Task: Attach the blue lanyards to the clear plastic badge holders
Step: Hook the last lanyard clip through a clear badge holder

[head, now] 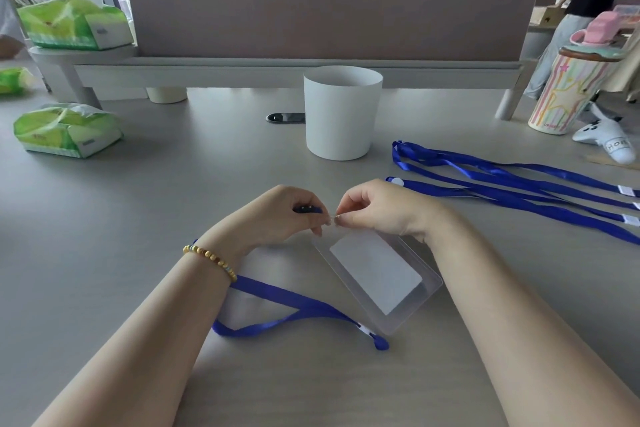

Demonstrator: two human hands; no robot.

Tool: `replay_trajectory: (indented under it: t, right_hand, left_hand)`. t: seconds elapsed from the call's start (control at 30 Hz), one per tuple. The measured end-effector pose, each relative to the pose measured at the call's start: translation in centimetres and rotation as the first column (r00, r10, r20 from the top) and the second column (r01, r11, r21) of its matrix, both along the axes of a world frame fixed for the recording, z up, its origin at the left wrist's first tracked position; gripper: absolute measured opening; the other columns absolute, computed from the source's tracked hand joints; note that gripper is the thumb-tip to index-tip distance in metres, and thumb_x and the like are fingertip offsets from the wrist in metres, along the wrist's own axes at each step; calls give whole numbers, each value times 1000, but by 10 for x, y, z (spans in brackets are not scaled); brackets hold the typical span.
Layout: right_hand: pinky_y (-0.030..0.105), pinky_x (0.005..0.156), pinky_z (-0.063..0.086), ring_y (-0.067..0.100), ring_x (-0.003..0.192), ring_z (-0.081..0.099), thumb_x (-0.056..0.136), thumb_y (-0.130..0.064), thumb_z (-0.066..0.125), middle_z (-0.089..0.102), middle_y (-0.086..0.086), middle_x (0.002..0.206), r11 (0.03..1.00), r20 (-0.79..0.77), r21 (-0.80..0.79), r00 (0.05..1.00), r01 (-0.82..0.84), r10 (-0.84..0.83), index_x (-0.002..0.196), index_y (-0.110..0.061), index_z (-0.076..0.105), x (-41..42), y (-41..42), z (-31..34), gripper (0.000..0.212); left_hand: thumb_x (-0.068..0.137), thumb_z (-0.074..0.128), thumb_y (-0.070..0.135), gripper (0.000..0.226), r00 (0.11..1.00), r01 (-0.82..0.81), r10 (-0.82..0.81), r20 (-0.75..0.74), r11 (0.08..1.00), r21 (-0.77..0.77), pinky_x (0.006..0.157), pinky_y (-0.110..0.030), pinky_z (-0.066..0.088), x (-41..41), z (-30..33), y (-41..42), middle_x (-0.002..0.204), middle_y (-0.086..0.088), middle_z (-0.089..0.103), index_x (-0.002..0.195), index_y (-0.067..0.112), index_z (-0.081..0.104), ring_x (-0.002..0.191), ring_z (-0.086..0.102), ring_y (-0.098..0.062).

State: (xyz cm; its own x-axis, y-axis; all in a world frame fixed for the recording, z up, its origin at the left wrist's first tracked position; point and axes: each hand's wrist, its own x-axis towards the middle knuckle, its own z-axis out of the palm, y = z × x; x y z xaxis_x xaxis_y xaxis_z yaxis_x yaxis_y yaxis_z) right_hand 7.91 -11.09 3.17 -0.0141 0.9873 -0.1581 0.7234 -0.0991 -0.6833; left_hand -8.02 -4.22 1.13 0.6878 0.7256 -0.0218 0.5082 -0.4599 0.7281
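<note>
A clear plastic badge holder with a white card inside lies tilted on the grey table in front of me. My right hand pinches its top edge between thumb and fingers. My left hand, a beaded bracelet on its wrist, is closed on the clip end of a blue lanyard. That lanyard's strap runs under my left wrist and loops across the table to the holder's lower corner. Both hands meet fingertip to fingertip just above the holder's top.
Several more blue lanyards lie spread out at the right. A white cup stands behind my hands. Green tissue packs sit at the left, a striped cup and a white toy at the far right. A person stands beyond the grey desk divider.
</note>
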Motion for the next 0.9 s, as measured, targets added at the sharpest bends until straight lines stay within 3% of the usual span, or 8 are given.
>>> replay_trajectory:
  t: [0.2, 0.37, 0.5, 0.63, 0.73, 0.9]
  right_hand:
    - [16, 62, 40, 6, 75, 53, 88, -26, 60, 62, -4, 84, 1000, 9, 29, 1000, 3, -3, 95, -13, 66, -3, -2, 1, 16]
    - [16, 61, 40, 6, 74, 52, 88, -24, 60, 62, -1, 84, 999, -8, 51, 1000, 5, -5, 97, -9, 66, -6, -2, 2, 18]
    - [17, 62, 39, 7, 73, 51, 88, -21, 60, 62, -2, 81, 998, -23, 67, 1000, 2, 0, 93, -9, 66, -7, 0, 0, 14]
    - [18, 64, 38, 7, 71, 49, 86, -17, 63, 59, -4, 73, 995, -106, 98, 994, 26, -16, 88, -10, 67, -5, 0, 1, 9]
    - [19, 68, 39, 8, 76, 50, 85, -16, 63, 61, -1, 78, 997, -123, 82, 992, 7, 3, 90, -9, 68, -3, 0, 0, 10]
    - [20, 70, 40, 9, 79, 51, 83, -20, 65, 62, 1, 85, 999, -108, 35, 994, 4, 0, 91, -8, 68, -4, 2, -5, 14]
  left_hand:
    - [88, 60, 24, 11, 1000, -6, 6, -19, 1000, 27, 58, -4, 38, -1, -1, 1, 71, 15, 66, 84, 21, 69, 60, 54, 3]
    - [89, 58, 20, 12, 1000, 16, -16, -6, 1000, 25, 67, -12, 41, -1, 0, -1, 71, 14, 66, 83, 24, 68, 65, 56, 1]
    - [88, 57, 19, 18, 1000, 19, -19, 12, 999, 31, 66, -7, 41, -2, 0, 0, 70, 14, 66, 77, 29, 66, 62, 56, 5]
    - [88, 55, 11, 26, 996, -1, 0, 85, 1000, 7, 69, -14, 41, -2, -1, 0, 66, 12, 63, 73, 29, 64, 65, 54, -2]
    - [87, 54, 9, 27, 996, 22, -21, 87, 1000, -7, 64, -12, 39, -2, -1, -1, 65, 10, 61, 72, 28, 64, 62, 52, -1]
    - [85, 55, 6, 28, 996, 17, -14, 90, 999, -40, 71, -27, 41, 0, -6, -2, 66, 3, 61, 69, 26, 65, 69, 53, -14]
